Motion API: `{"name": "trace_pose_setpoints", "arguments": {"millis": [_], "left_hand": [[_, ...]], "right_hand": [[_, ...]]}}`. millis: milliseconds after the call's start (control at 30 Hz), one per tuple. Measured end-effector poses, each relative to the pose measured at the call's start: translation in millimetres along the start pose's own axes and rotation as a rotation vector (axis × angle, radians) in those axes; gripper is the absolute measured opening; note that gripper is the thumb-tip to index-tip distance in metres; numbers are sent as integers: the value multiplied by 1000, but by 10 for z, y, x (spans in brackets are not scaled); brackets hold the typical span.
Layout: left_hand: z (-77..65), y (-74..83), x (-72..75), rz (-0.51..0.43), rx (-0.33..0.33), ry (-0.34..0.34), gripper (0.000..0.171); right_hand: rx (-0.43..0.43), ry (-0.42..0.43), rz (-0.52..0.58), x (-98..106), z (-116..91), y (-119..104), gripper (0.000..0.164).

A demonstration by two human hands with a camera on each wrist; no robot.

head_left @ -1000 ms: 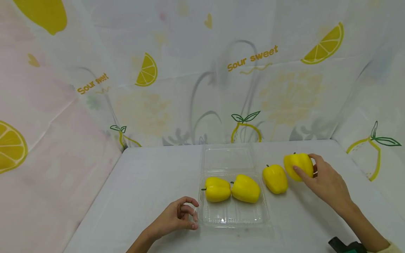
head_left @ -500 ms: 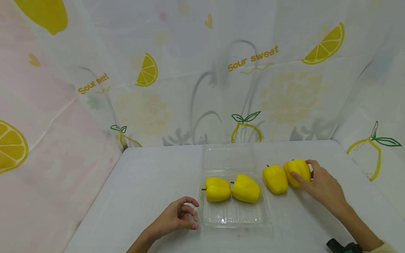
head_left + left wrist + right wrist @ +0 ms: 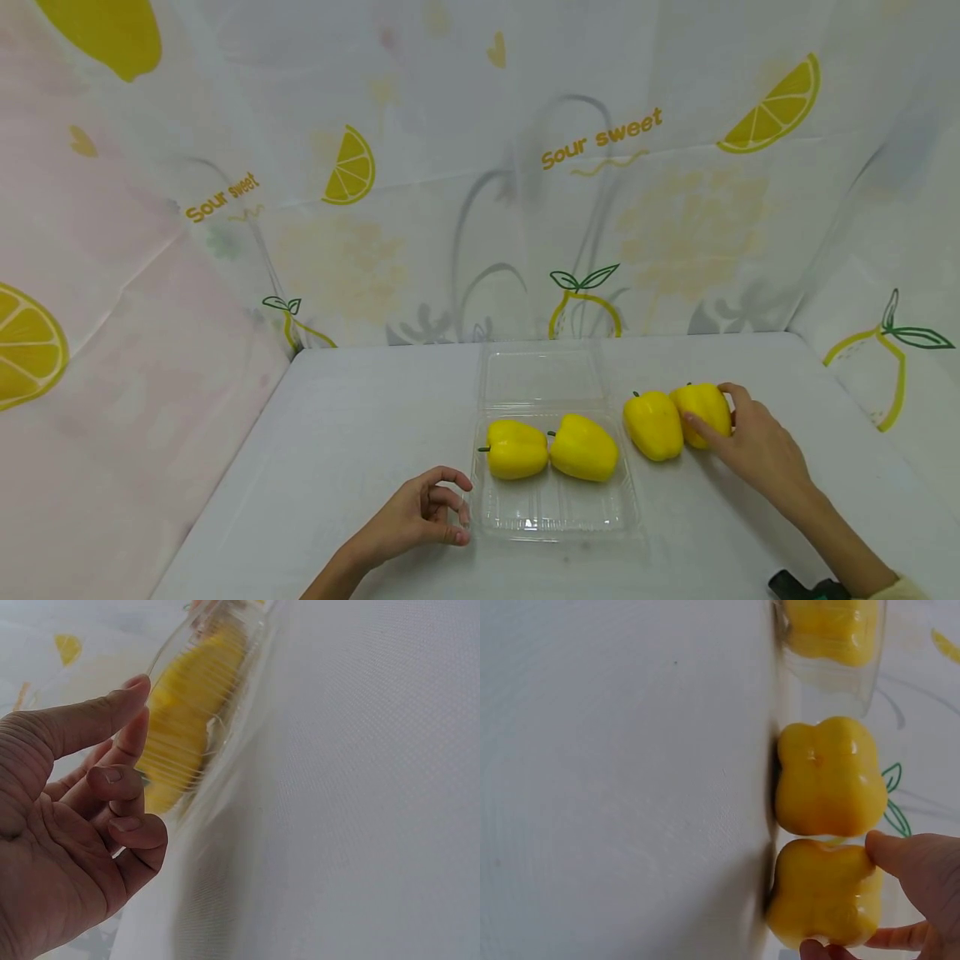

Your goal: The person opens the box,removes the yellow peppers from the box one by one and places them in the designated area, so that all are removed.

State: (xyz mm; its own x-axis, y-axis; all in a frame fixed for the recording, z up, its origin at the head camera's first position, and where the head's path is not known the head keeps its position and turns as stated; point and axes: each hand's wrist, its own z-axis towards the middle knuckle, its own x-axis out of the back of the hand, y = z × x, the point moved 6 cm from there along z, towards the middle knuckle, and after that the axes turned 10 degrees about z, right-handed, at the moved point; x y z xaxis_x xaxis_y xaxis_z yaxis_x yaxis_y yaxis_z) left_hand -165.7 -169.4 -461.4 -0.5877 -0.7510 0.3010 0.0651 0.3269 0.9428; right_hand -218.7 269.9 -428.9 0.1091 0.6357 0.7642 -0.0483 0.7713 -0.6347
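Observation:
My right hand grips a yellow bell pepper, thumb on its near left and fingers round its right side. In the right wrist view this bell pepper sits against a second bell pepper, seen upright beside it in the head view. Two more bell peppers lie side by side on their sides in a clear plastic clamshell container, stems to the left. My left hand is at the container's left rim, fingers curled and thumb near the edge; the left wrist view shows the rim at its fingertips.
The container's clear lid lies folded back behind its base. A white table bears everything, with printed cloth walls round its back and sides. A black object shows by the right forearm.
My right hand has brought its bell pepper down and to the left, until it stands against the neighbouring one. The left hand and the container have stayed put.

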Motion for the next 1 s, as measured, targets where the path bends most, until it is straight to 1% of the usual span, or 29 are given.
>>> {"name": "trace_pose_setpoints", "arguments": {"millis": [267,367,500,600,800,1000], "left_hand": [[-5,10,-2,1,3,1,64],[-7,15,-3,0,6,2,64],[-8,18,-6,-2,8,-1,64],[-9,19,-6,-2,8,-2,63],[-12,19,-4,12,3,0,62],[-12,15,-6,15,-3,-3,62]], "right_hand": [[10,43,-60,25,-30,-27,84],[36,87,-69,57,-49,-67,81],[85,158,-64,117,-69,-147,73],[107,184,-51,142,-78,-202,68],[118,179,-22,137,-92,-302,65],[149,167,26,115,-117,-394,60]]}}
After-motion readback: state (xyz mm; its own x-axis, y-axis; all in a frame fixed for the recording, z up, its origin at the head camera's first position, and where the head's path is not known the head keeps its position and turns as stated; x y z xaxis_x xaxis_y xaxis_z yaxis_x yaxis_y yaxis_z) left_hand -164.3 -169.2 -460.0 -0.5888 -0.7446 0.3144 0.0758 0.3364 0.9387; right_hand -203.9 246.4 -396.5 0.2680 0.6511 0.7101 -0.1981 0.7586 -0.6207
